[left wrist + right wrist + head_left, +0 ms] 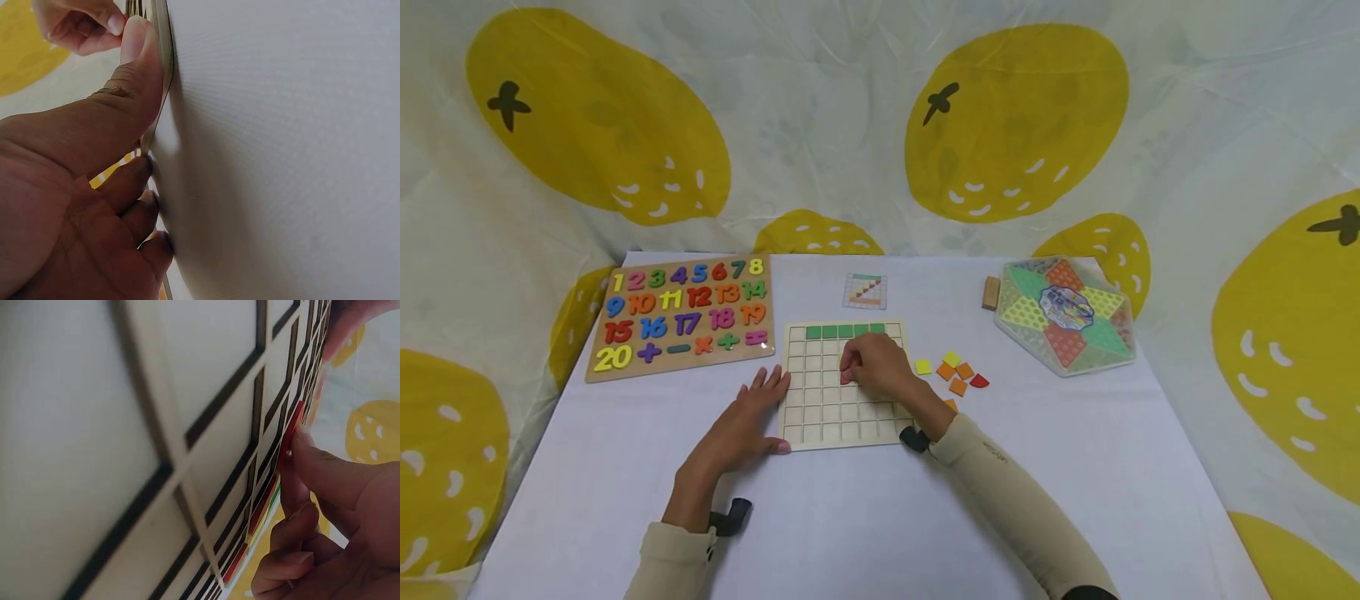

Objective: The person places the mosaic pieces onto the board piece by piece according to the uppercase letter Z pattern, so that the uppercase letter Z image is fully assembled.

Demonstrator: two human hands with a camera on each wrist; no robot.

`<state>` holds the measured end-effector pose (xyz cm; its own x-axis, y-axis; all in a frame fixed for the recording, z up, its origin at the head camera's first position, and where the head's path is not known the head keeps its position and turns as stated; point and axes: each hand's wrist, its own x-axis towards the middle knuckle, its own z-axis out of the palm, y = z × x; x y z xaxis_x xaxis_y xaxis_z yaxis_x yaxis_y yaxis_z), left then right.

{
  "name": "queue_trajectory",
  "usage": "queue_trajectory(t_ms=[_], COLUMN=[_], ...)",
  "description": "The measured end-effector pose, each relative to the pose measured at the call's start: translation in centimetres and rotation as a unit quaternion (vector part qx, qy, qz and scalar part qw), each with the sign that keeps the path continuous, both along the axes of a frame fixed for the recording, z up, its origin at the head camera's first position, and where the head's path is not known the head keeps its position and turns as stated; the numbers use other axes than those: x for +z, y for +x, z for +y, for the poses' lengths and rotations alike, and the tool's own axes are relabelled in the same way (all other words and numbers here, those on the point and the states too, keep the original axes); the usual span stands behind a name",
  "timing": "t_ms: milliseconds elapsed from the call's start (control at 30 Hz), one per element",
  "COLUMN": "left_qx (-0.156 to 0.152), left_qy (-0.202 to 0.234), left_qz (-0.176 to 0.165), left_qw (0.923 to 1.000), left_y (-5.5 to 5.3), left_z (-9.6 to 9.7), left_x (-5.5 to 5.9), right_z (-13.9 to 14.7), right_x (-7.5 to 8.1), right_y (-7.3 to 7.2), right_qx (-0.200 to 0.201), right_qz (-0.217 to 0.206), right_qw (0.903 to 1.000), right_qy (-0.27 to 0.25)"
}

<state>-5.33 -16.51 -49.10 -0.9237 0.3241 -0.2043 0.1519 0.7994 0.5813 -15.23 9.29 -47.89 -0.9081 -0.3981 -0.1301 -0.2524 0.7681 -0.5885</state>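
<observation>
My right hand is over the gridded wooden board, pinching a red tile between thumb and fingertips. In the right wrist view that tile stands on edge against the grid, with another red tile lying beyond it. Green square tiles fill part of the board's top row; my right hand hides some nearby cells. My left hand rests at the board's left side, fingers spread and thumb touching the rim. Right of the board lie yellow tiles, orange tiles and a red rounded tile.
Behind the board lies a small pattern card. A number puzzle board sits at the left. At the right are a hexagonal star-patterned game box and a small wooden block. A fruit-printed cloth hangs behind the table.
</observation>
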Motion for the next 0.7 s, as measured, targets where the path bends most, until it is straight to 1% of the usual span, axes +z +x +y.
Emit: queue_trajectory(t_ms=[167, 333, 567, 700], left_qx=[-0.001, -0.003, 0.001, 0.002], left_qy=[0.001, -0.001, -0.002, 0.000], left_qz=[0.000, -0.002, -0.002, -0.003], left_qw=[1.0000, 1.0000, 1.0000, 1.0000], left_y=[0.0, 0.0, 0.1, 0.1], left_z=[0.0, 0.0, 0.1, 0.1], left_x=[0.0, 0.0, 0.2, 0.3], right_z=[-0.1, 0.4, 2.0, 3.6], right_x=[-0.1, 0.2, 1.3, 2.0], right_y=[0.0, 0.1, 0.5, 0.8], right_qx=[0.010, 0.011, -0.019, -0.037], right_qz=[0.008, 0.004, 0.009, 0.006], right_qw=[0.9999, 0.9999, 0.9993, 0.9983], right_qy=[0.003, -0.003, -0.029, -0.044])
